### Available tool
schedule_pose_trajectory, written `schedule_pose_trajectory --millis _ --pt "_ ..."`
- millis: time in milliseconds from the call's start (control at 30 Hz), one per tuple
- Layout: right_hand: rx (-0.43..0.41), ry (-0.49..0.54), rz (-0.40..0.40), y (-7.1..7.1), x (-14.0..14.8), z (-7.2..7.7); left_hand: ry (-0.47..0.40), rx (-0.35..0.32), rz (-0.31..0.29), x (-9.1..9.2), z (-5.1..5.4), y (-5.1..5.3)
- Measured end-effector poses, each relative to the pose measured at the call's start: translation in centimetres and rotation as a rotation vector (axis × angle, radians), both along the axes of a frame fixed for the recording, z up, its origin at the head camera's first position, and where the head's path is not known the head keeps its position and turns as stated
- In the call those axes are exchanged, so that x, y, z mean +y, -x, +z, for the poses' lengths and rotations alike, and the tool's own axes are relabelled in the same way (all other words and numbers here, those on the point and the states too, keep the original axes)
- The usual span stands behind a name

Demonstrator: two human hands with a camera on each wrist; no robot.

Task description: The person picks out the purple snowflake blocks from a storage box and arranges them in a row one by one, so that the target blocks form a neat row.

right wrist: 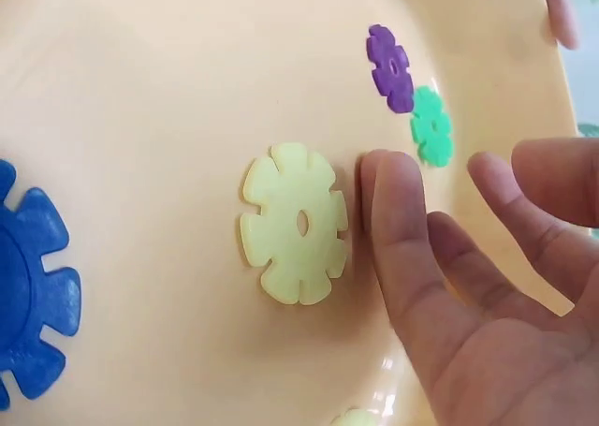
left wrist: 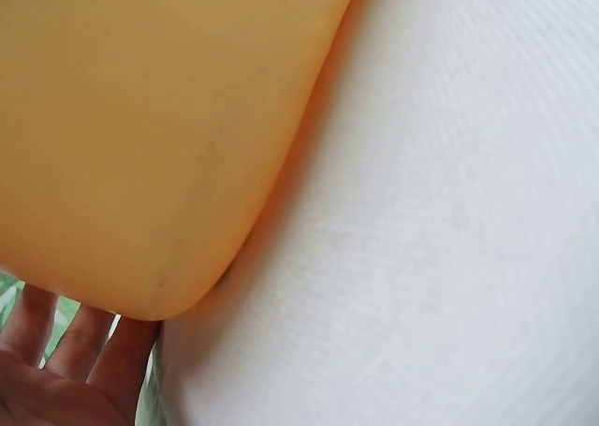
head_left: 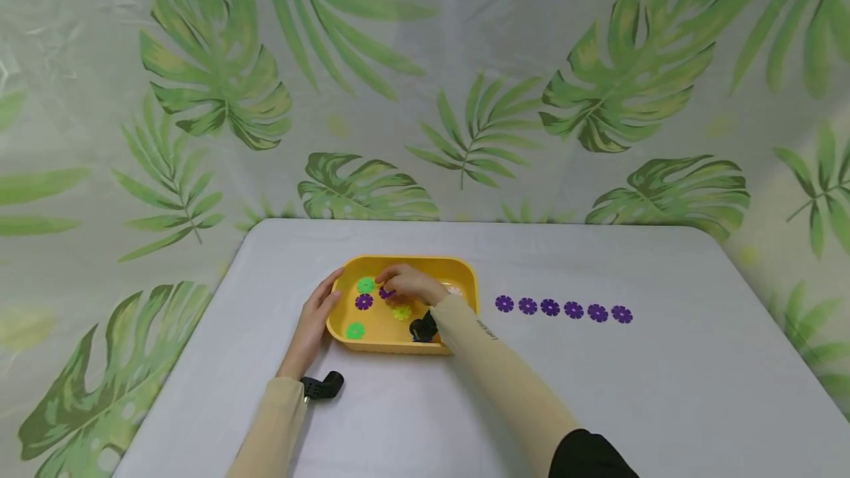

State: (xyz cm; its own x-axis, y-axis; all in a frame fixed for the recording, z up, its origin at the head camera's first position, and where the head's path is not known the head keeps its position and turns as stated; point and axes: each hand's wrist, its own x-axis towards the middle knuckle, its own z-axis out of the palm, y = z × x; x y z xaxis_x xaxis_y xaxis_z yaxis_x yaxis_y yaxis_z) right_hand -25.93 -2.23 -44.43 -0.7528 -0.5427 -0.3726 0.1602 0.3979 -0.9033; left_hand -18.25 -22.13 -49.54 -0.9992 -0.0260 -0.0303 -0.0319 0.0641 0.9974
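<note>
My left hand [head_left: 312, 319] grips the left end of a yellow tray [head_left: 412, 262]. Its fingers lie against the outer wall in the left wrist view, and one fingertip shows over the rim in the right wrist view. Inside the tray is my right hand [head_left: 415, 285], fingertips beside a purple flower-shaped disc [head_left: 385, 292]. Spread fingers show in the right wrist view, with nothing visible between them. A second purple disc [right wrist: 390, 68] sits by a green disc [right wrist: 432, 126]. Nearer the hand stands a pale yellow disc [right wrist: 295, 225], with part of a blue disc [right wrist: 33, 290] at the edge.
Right of the tray, several purple discs [head_left: 550, 307] form a row on the white table [head_left: 664, 375]. Another green disc [head_left: 355, 330] lies in the tray's front left corner. A whitish disc [head_left: 454, 290] is partly covered by the right wrist. Behind the table hangs a leaf-patterned cloth [head_left: 478, 35].
</note>
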Motion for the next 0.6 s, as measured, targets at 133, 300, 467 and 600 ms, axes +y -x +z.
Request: schedule_pose_trajectory --millis 133,300,467,600 --pt "-0.001 -0.002 -0.004 -0.08 -0.18 0.02 -0.002 0.001 -0.003 0.02 -0.02 0.07" --pt "-0.003 0.009 0.0 -0.06 -0.27 -0.11 0.0 0.005 0.0 -0.01 -0.03 0.13" --pt "0.023 -0.006 -0.019 -0.01 -0.19 -0.45 -0.004 0.018 0.001 -0.02 -0.16 0.17" --pt "0.047 0.027 0.004 0.5 0.39 -0.86 -0.004 0.016 0.005 -0.04 -0.13 0.16"
